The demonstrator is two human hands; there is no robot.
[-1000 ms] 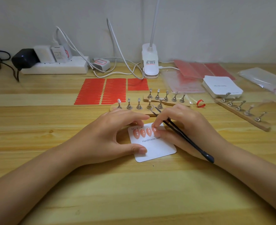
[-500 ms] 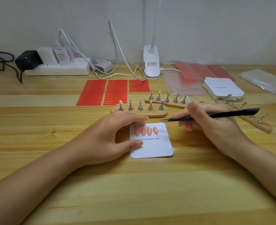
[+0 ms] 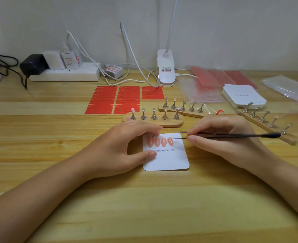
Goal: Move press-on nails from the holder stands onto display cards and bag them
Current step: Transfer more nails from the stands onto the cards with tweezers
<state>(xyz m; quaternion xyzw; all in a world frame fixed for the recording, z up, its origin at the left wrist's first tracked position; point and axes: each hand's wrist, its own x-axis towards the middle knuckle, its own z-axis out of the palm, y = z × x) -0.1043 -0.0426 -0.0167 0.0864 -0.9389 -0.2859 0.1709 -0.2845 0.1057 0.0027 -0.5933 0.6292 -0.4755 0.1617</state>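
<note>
A white display card (image 3: pixel 169 160) printed "Handmade Nail" lies on the wooden table with several peach press-on nails (image 3: pixel 160 142) stuck in a row along its top. My left hand (image 3: pixel 125 146) pinches the card's left edge, thumb on the card face. My right hand (image 3: pixel 227 137) grips black tweezers (image 3: pixel 232 135), held level, their tips at the rightmost nail. Behind the card stands a wooden holder stand (image 3: pixel 153 121) with metal pegs; its leftmost peg carries a pale nail (image 3: pixel 133 111).
Two more wooden peg stands (image 3: pixel 185 109) (image 3: pixel 267 125) sit behind and to the right. Red adhesive strip sheets (image 3: pixel 116 99), a stack of white cards (image 3: pixel 243 96), clear bags (image 3: pixel 288 88), a clip lamp (image 3: pixel 165 69) and a power strip (image 3: pixel 65 74) line the back.
My right hand lifted off the card, swung the tweezers from a diagonal to level, then brought their tips down to the rightmost nail. The left hand stayed on the card.
</note>
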